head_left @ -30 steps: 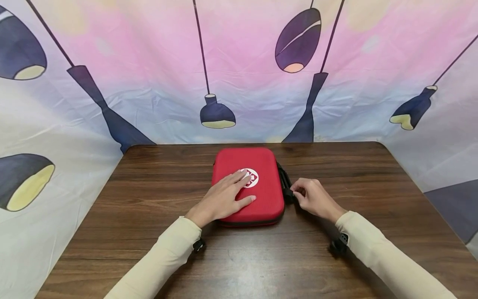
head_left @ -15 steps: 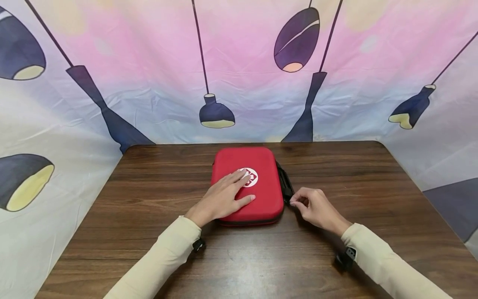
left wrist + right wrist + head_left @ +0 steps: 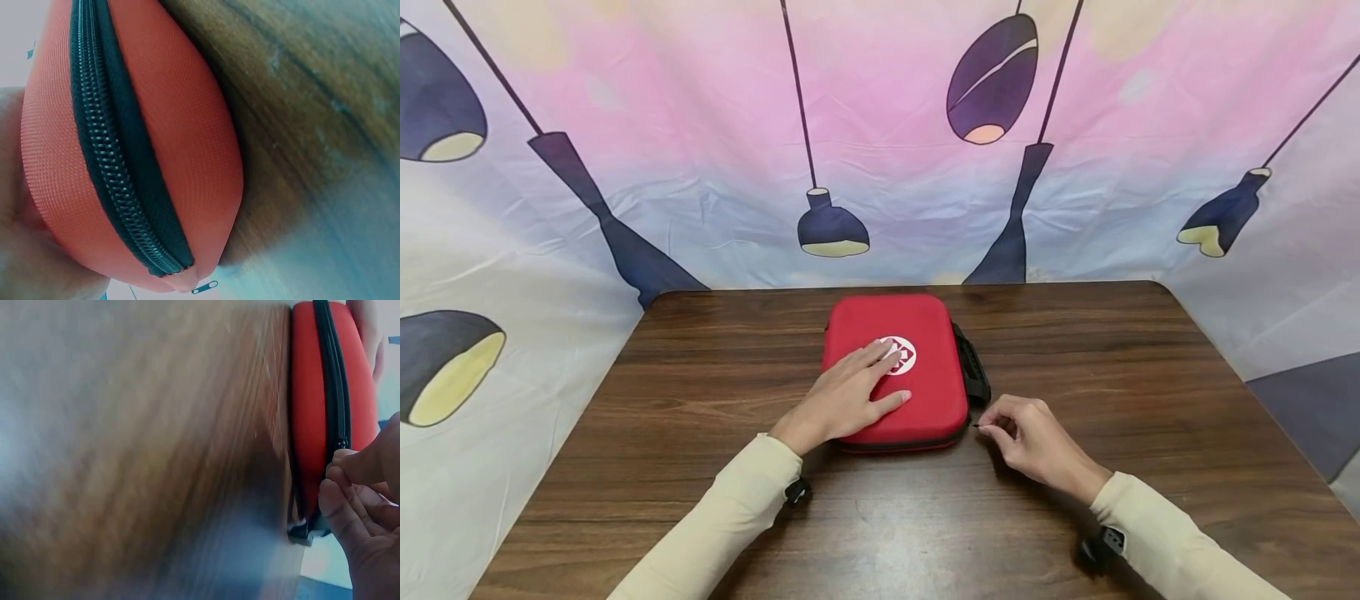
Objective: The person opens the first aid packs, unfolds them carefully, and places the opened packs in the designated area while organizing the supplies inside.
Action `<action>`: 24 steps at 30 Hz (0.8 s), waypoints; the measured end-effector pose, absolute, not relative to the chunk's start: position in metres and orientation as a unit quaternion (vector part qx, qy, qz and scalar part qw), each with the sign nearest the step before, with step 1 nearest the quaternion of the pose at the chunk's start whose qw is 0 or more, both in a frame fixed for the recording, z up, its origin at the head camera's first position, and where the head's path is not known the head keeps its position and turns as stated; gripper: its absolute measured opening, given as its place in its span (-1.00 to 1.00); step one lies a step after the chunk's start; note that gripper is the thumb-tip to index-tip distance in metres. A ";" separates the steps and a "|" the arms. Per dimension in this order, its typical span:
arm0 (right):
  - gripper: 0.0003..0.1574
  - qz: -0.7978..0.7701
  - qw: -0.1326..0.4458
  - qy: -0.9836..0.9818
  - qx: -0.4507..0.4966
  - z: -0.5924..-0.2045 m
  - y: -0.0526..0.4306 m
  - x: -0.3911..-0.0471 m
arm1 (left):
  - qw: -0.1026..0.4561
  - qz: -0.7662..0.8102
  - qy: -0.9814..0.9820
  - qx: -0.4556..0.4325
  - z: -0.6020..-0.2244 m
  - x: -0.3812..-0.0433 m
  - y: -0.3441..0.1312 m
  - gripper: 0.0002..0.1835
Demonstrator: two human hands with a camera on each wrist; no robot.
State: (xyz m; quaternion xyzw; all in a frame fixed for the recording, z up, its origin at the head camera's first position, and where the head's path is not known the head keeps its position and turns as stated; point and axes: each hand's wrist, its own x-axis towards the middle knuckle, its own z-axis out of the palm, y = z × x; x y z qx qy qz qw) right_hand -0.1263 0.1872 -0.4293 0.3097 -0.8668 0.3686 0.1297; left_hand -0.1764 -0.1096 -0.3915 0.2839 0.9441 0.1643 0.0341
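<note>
A red zippered case with a white round emblem lies flat on the table. My left hand rests on its lid with fingers spread, the fingertips over the emblem. By the case's near right corner, my right hand pinches the small zipper pull between thumb and fingertips. The zipper slider shows just above those fingertips in the right wrist view. Closed zipper teeth run along the side in the left wrist view, where a second zipper pull sticks out at the end.
A black carry handle stands out from the case's right side, just behind my right hand. The case sits on a dark wooden table. Behind its far edge hangs a cloth backdrop printed with lamps.
My right hand has slid toward me along the case's right side, from beside the handle to the near corner, pulling the zipper pull. My left hand has stayed on the lid.
</note>
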 end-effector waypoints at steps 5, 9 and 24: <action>-0.74 0.371 0.126 -0.866 0.310 -0.429 0.182 -0.118 | 0.030 0.162 0.944 0.286 -0.391 -0.177 -0.109 -0.21; -0.75 0.370 0.128 -0.866 0.312 -0.430 0.177 -0.113 | 0.030 0.162 0.944 0.287 -0.391 -0.177 -0.108 -0.21; -0.80 0.329 0.149 -0.864 0.351 -0.429 0.157 -0.105 | 0.023 0.163 0.944 0.287 -0.391 -0.175 -0.108 -0.22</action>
